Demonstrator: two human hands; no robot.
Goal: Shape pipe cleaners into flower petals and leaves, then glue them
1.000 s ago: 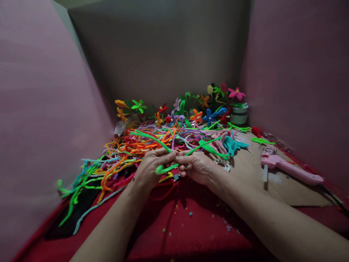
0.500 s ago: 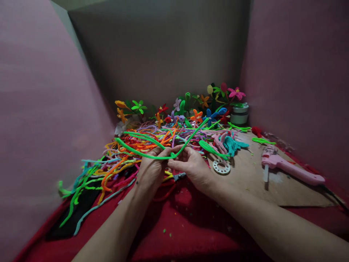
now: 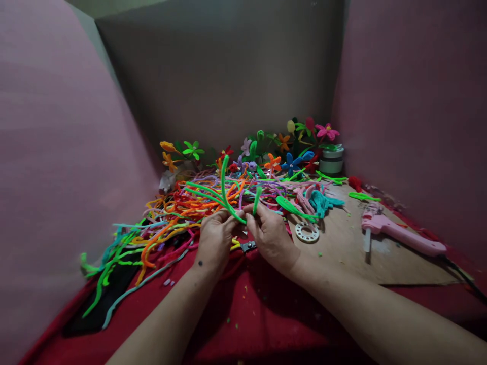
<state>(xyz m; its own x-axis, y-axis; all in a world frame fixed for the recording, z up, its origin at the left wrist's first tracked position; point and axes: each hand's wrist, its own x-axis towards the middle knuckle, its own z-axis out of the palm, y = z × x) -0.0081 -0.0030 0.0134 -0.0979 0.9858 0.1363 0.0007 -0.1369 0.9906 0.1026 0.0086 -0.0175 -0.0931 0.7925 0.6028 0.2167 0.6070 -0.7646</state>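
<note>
Bright green pipe cleaners (image 3: 225, 190) are pinched between my two hands above the front of the table. My left hand (image 3: 216, 234) is closed on them, with two strands pointing back to the left and one standing up. My right hand (image 3: 272, 234) is closed on the green stem close beside it, and a short end pokes up above its fingers. The exact join between the fingertips is hidden. Beneath the hands lie yellow-handled pliers (image 3: 248, 247), partly covered.
A heap of coloured pipe cleaners (image 3: 171, 223) spreads behind and left. Pipe-cleaner flowers (image 3: 291, 165) stand along the back wall. On a brown board (image 3: 342, 258) at right lie a pink glue gun (image 3: 403, 235) and a white ring with holes (image 3: 307, 232). Red cloth (image 3: 243, 324) covers the table.
The long green strand that stretched out to the left and right is now bent upward, one part by each hand. Both hands stay closed near the same spot.
</note>
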